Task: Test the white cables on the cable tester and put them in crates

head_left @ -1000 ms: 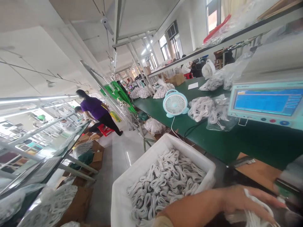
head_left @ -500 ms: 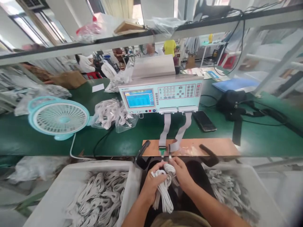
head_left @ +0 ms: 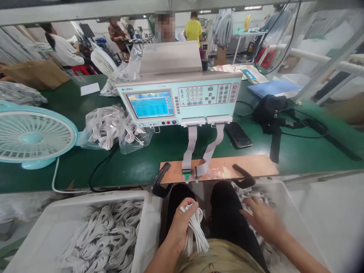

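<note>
Item: white cable bundle (head_left: 196,237), one, looped in a hank. Location: above the lap, between the two bins, below the board's near edge. Held at its upper end by the left hand (head_left: 183,220), thumb and fingers closed on the loops; the lower loops are left hanging. Handling, as judged: light, soft, springy, not fragile along its length (the plug ends are probably stiffer, though hidden here). A hold is best taken round the gathered middle, where loops are less likely to be shed.

Right hand (head_left: 263,216): placed over the right bin (head_left: 295,214), fingers partly bent above cables; whether anything is gripped cannot be told.

Edges: the left bin (head_left: 54,227) is bounded by a raised rim; the board (head_left: 224,168) is flanked by two dark clamps (head_left: 245,177), on which loops could be snagged. Open room: found over the lap, between the bins.
</note>
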`<state>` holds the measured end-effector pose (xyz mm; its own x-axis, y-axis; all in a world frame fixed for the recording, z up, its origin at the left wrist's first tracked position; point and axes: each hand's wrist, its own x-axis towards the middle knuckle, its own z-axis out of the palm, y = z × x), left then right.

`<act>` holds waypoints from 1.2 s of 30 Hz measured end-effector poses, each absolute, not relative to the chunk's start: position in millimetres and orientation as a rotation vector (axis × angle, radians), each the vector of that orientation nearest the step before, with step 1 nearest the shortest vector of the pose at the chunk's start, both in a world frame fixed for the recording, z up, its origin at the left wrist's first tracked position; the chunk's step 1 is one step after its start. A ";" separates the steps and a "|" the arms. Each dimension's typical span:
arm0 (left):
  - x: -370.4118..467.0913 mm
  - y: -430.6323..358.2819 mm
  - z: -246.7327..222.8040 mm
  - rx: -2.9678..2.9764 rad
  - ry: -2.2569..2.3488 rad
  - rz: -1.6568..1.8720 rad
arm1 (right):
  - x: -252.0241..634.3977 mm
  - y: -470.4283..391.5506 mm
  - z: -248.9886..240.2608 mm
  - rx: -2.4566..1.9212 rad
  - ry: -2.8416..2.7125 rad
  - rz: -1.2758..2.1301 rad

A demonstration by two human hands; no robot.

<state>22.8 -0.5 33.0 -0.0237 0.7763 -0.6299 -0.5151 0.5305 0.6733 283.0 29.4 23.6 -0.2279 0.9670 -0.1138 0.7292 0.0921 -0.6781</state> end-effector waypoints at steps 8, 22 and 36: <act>49.7 -1.0 38.6 0.499 1.270 1.136 | 167.1 5.8 39.8 -1.217 -2.006 1.224; 0.2 -25.3 44.7 0.744 1.185 1.026 | 178.9 23.3 46.6 -0.838 -1.784 1.727; 7.0 -6.2 37.3 0.875 1.410 0.945 | 157.1 46.5 37.4 -1.043 -1.830 1.105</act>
